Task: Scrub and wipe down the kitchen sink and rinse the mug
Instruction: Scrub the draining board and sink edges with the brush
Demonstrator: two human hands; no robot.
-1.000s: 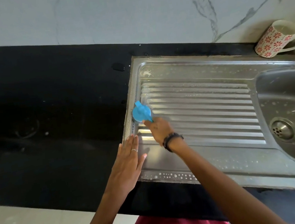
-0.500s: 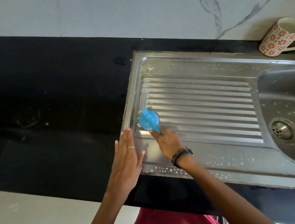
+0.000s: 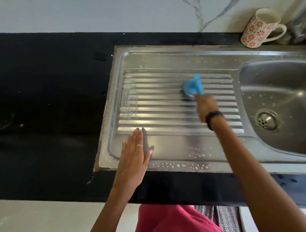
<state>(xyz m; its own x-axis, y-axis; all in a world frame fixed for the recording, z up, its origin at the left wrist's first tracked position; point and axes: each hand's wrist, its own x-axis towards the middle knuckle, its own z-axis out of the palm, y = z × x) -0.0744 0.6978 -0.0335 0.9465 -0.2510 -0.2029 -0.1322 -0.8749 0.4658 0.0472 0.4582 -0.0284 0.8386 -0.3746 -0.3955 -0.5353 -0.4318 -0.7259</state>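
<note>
right hand grips blue scrubber; left hand flat on sink; mug looks empty.

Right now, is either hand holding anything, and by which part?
The right hand grips the blue scrubber by its handle, with the scrubbing end on the ribbed drainboard. The left hand holds nothing; it rests flat on the sink's front edge.

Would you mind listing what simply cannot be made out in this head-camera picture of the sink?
- Right hand: motion-blurred in the head view, so its grip on the blue scrubber is unclear.
- Scrubber underside: hidden by its own blue top; the scrubbing pad is an indistinct dark smear.
- Sink basin: right part cut off by the frame edge.
- Tap: blurred and cut off at the right edge.
- Mug: its inside is too washed out to tell.
</note>
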